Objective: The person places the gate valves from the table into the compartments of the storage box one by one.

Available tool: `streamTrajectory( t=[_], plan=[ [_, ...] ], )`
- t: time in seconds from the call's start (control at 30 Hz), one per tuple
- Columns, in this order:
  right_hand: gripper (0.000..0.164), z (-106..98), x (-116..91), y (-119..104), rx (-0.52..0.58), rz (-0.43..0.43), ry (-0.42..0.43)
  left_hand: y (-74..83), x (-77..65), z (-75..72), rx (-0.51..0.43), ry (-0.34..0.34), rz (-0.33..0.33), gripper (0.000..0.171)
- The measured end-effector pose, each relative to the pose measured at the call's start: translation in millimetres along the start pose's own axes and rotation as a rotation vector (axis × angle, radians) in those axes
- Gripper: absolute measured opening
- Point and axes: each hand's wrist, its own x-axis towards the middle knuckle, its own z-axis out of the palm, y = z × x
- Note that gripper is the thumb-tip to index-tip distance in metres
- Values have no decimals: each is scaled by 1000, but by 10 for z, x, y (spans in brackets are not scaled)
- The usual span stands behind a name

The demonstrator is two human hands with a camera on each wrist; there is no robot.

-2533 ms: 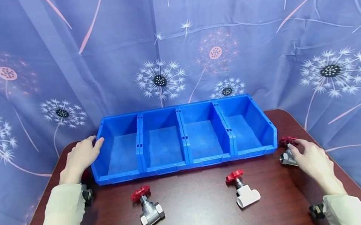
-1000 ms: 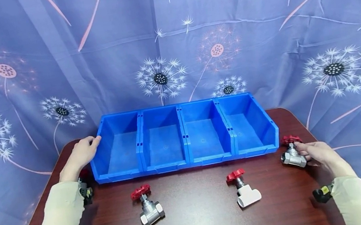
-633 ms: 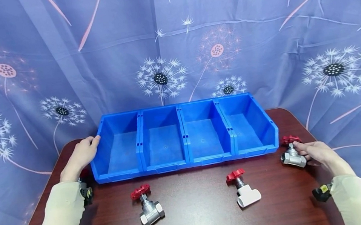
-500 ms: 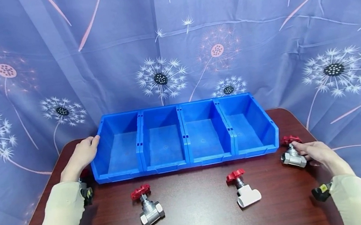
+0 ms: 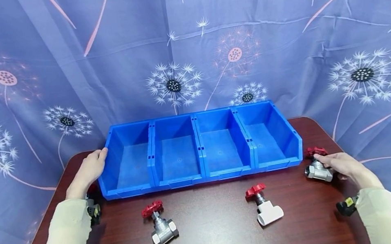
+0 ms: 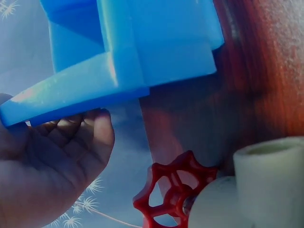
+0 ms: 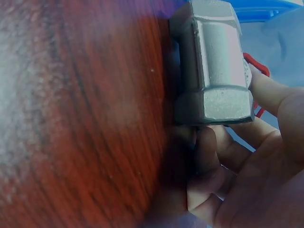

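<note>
My left hand point(image 5: 89, 169) grips the left side wall of a row of joined blue plastic bins point(image 5: 182, 181). In the left wrist view its curled fingers point(image 6: 102, 130) lie along the outside of that wall. At the far right, my right hand point(image 5: 348, 168) holds a metal gate valve point(image 5: 319, 173) with a red handwheel point(image 5: 316, 151). The right thumb lies at the valve's neck below the wheel. From the right wrist view, the hex-ended body point(image 7: 218, 61) lies close over the table, other fingers point(image 7: 206, 147) curled behind and beside it.
A second metal valve point(image 5: 164, 232) and a white plastic valve point(image 5: 270, 213), both red-wheeled, lie in front of the bins on the brown table point(image 5: 215, 243). Another white valve point(image 6: 275, 183) sits beneath the left wrist, mostly hidden in the head view. A patterned curtain point(image 5: 186, 49) hangs behind.
Since the oldest frame, my right hand has shifted from over the metal valve to its right side, thumb on its neck. My left hand has settled onto the bin wall. Lately both are nearly still.
</note>
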Motion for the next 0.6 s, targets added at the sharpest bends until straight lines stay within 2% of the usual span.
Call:
streamTrajectory(
  t=[0.3,0.6],
  plan=[
    [71,15,33,10,16,2,7,-4,3,30,3,36,-8,76],
    [77,34,1,-33,-5,-21,9,-18,-6,51,2,55,9,75]
  ],
)
